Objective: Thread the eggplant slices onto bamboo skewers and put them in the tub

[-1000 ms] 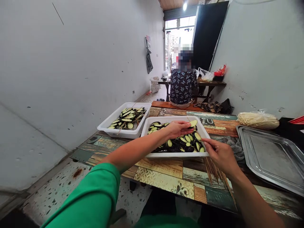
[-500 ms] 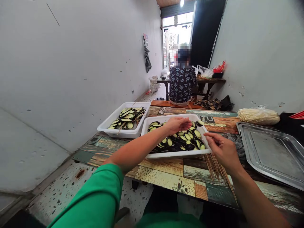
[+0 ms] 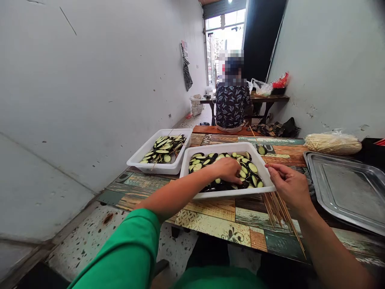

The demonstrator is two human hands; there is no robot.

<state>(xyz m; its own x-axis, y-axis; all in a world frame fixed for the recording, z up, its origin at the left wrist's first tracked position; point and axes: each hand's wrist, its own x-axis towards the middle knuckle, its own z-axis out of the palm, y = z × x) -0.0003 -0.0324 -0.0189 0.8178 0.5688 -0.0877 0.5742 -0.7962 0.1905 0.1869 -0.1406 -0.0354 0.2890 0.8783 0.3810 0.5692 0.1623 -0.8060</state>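
Bent over the white tray [image 3: 228,195] of wet eggplant slices [image 3: 197,166], my left hand [image 3: 230,170] has its fingers curled down among the slices. What its fingertips hold is hidden. At the tray's right edge, my right hand [image 3: 288,182] is closed, pinching a bamboo skewer [image 3: 252,131] that points up and away. One eggplant slice [image 3: 261,150] appears threaded on this skewer, beyond the tray's corner. Below the right hand, a bundle of bare bamboo skewers [image 3: 279,212] lies on the table.
A second white tray [image 3: 138,164] at the left holds skewered eggplant slices [image 3: 164,149]. Metal trays [image 3: 351,188] and bagged enoki mushrooms [image 3: 332,143] are on the right. Ahead, a person [image 3: 231,104] sits facing away at another table [image 3: 276,98].
My left hand has dropped from above the tray into the eggplant slices, its fingers curling down. My right hand and the skewer have shifted only slightly, and more of the skewer's far end shows.
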